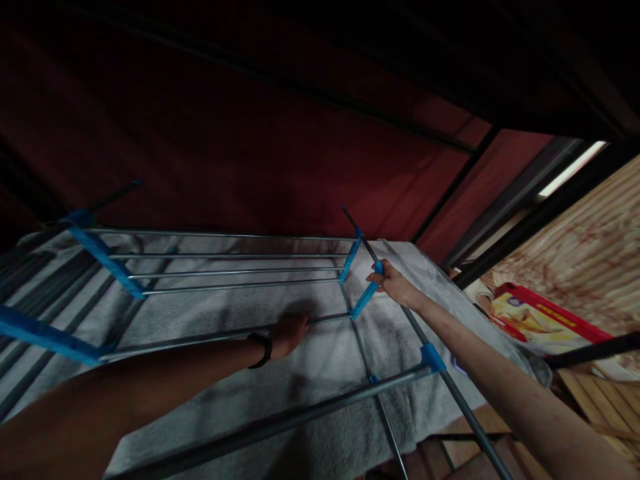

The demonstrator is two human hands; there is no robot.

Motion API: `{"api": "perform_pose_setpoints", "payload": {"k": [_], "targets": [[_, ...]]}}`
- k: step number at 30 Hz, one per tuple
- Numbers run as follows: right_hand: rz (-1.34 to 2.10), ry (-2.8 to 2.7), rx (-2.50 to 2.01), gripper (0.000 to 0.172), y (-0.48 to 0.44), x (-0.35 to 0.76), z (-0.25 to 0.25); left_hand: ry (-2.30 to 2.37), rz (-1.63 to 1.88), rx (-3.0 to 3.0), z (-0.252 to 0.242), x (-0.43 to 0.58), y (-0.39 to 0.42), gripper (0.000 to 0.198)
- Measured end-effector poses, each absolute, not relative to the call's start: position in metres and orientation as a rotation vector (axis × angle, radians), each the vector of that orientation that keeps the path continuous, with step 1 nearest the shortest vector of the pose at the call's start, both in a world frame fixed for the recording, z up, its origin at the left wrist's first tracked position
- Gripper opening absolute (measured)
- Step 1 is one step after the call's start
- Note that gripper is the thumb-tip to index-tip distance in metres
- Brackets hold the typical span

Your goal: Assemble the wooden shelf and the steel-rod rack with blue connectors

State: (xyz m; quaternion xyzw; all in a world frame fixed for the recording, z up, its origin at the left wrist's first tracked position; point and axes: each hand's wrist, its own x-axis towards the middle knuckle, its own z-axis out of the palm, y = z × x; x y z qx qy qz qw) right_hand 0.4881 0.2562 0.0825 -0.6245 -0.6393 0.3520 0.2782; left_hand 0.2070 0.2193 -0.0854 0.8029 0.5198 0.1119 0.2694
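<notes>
A rack frame of grey metal tubes (235,272) and blue plastic connectors (103,259) lies across a grey cloth. My left hand (290,335), with a dark band at its wrist, closes around a lengthwise tube (330,319) near the middle of the frame. At the right side my right hand (395,283) grips a blue plastic connector (367,299) at its upper end, where a side tube (414,324) passes through. One row of several parallel tubes spans between two blue connectors farther back. Nearer me, a thicker tube (310,412) meets another blue corner joint (433,358).
The grey cloth (395,400) covers the surface under the rack. Behind it hangs a dark red panel (280,160) with black bars. More loose-looking tubes (50,293) lie at the left. A red and yellow box (547,317) stands at the right, beyond a black bar (595,350).
</notes>
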Motion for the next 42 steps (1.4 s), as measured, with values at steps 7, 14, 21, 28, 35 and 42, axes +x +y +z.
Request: {"api": "perform_pose_setpoints", "payload": {"k": [7,14,21,28,35,42], "targets": [[0.937,-1.731,-1.686,0.024,0.256,0.489,0.083,1.301,0.332,2.128,-0.084,0.195,0.232,0.017],[0.937,-1.672,-1.708,0.023,0.253,0.485,0.083,1.283,0.201,2.213,-0.070,0.198,0.228,0.018],[0.956,-1.670,-1.708,0.027,0.250,0.485,0.084,1.369,0.000,2.388,-0.052,0.191,0.210,0.025],[0.982,-1.614,-1.748,0.025,0.251,0.483,0.084,1.373,-0.221,2.533,-0.038,0.129,0.198,0.035],[0.970,-1.616,-1.774,0.025,0.251,0.482,0.083,1.459,-0.358,2.562,-0.037,0.095,0.188,0.038],[0.938,-1.623,-1.770,0.028,0.249,0.480,0.085,1.442,-0.415,2.538,-0.037,0.096,0.190,0.040]]}}
